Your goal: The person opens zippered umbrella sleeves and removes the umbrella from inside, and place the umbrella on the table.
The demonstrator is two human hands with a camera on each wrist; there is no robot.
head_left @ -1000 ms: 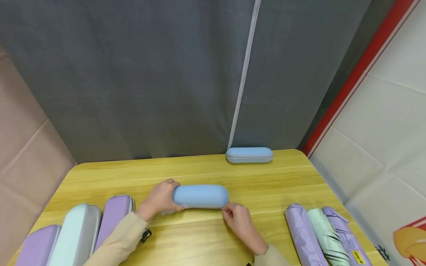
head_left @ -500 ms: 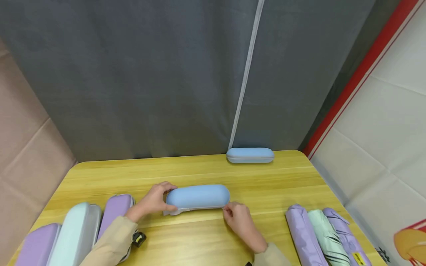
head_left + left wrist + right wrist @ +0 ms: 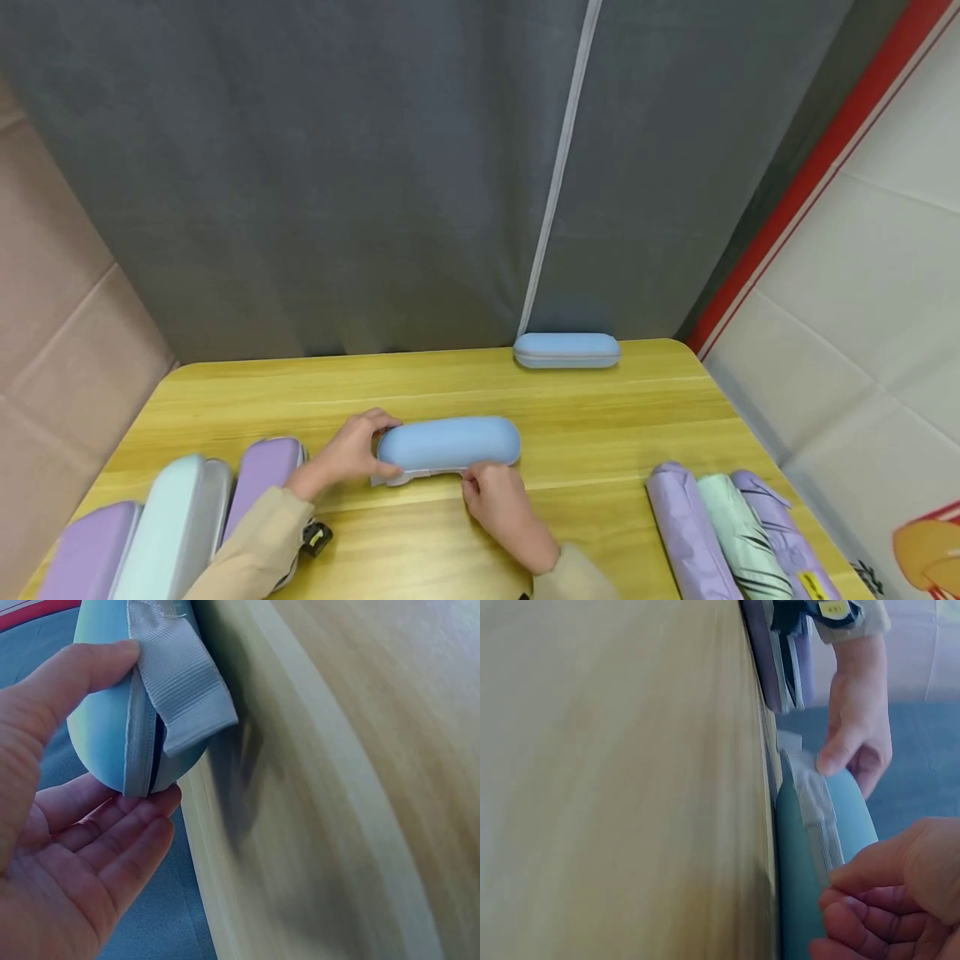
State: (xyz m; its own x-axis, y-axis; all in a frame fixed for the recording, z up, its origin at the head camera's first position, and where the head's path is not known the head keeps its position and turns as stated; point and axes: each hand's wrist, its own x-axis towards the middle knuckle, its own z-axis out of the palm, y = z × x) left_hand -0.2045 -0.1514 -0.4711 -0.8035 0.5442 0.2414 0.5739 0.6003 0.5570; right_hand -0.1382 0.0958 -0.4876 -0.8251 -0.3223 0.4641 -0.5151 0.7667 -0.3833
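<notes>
A light blue hard zip case (image 3: 450,442) lies on the wooden table in front of me. My left hand (image 3: 347,460) grips its left end, thumb on the near side and fingers round the end. In the left wrist view a pale grey fabric strap (image 3: 184,686) hangs beside the zipper (image 3: 138,742), where a dark gap shows. My right hand (image 3: 501,502) is at the middle of the near side. Seen from the right wrist, its thumb and curled fingers (image 3: 881,870) pinch at the zipper line; the zipper pull itself is hidden between them.
A second blue case (image 3: 567,351) sits at the table's back edge. To the left stand purple (image 3: 261,475) and mint (image 3: 161,517) cases. Folded umbrellas, purple (image 3: 686,529) and mint (image 3: 742,533) among them, lie at the right. A grey curtain (image 3: 337,183) hangs behind.
My right hand has slid left along the case's near side, from its right end to the middle. My left hand shifted slightly left early on, uncovering more of the case's left end.
</notes>
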